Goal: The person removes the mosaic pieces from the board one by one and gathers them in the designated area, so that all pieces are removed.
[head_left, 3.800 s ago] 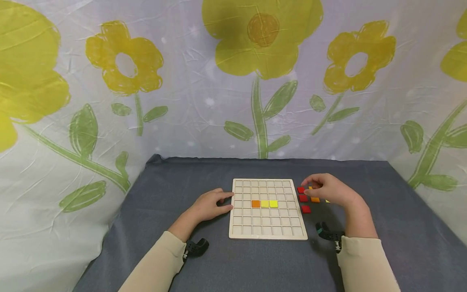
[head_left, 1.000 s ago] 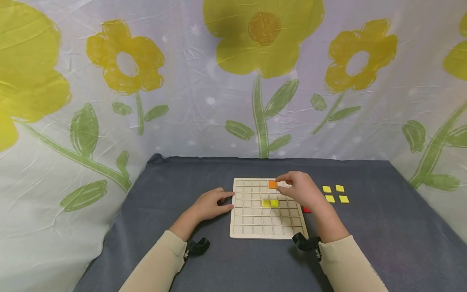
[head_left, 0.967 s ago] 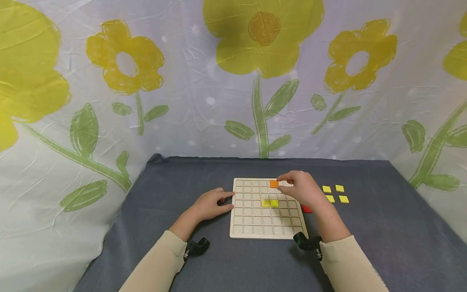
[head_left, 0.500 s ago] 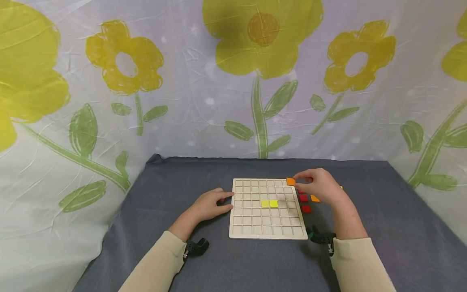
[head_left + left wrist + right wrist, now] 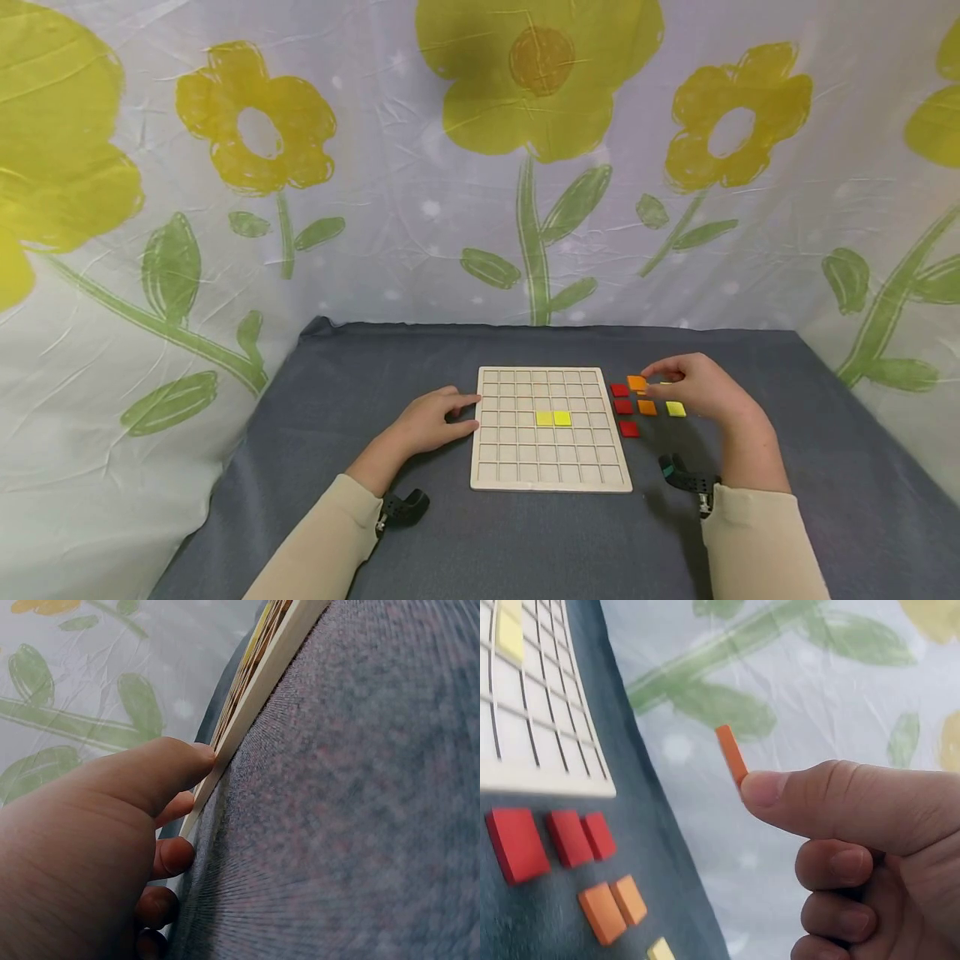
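My right hand [image 5: 701, 387] pinches a square orange tile [image 5: 637, 382] between thumb and index finger, raised above the loose tiles right of the board. In the right wrist view that orange tile [image 5: 731, 754] is seen nearly edge-on, with the other fingers curled into the palm. The pale wooden grid board [image 5: 510, 475] lies flat on the cloth. Two yellow tiles [image 5: 552, 418] sit side by side in its middle cells. My left hand [image 5: 427, 423] rests by the board's left edge, thumb and index fingertip touching it; the left wrist view shows the thumb [image 5: 172, 769] against the board's side.
A column of red tiles [image 5: 623, 407] lies just right of the board. Beside it are two orange tiles [image 5: 602, 911], then yellow tiles [image 5: 676, 409], some hidden behind my right hand. Dark grey cloth [image 5: 525, 542] covers the table; a flowered curtain [image 5: 405, 250] stands behind.
The orange tile left of the two yellow ones has left the board. My right hand carried it over the board's far part, then rightward above the loose tiles. The left hand stayed put.
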Demonstrator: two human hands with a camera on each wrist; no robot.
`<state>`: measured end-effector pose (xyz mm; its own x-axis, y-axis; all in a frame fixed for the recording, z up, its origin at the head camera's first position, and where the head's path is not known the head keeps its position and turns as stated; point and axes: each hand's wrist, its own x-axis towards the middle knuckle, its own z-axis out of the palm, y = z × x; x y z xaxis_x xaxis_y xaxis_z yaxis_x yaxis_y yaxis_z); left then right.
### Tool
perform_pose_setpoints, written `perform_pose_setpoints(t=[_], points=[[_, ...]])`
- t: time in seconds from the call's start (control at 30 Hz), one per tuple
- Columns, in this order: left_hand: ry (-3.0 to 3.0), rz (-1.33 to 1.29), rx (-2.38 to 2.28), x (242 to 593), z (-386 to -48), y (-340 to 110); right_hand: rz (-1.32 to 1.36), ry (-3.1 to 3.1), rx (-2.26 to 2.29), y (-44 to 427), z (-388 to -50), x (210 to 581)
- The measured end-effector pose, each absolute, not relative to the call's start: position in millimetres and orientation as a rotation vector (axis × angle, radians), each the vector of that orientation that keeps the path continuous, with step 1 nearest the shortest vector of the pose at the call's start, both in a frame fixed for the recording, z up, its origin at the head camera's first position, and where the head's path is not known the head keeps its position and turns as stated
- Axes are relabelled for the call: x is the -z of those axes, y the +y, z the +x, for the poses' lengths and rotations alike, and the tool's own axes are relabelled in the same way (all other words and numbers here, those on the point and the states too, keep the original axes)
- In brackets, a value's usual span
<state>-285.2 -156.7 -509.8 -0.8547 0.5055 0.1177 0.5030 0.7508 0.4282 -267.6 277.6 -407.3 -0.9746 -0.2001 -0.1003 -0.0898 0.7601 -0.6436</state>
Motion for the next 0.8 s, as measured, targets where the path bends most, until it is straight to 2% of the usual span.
perform_pose_setpoints(t=[0.8], points=[[2.939, 0.851, -0.685, 511, -286, -158, -0.187, 2.642, 0.948, 308, -271, 444]])
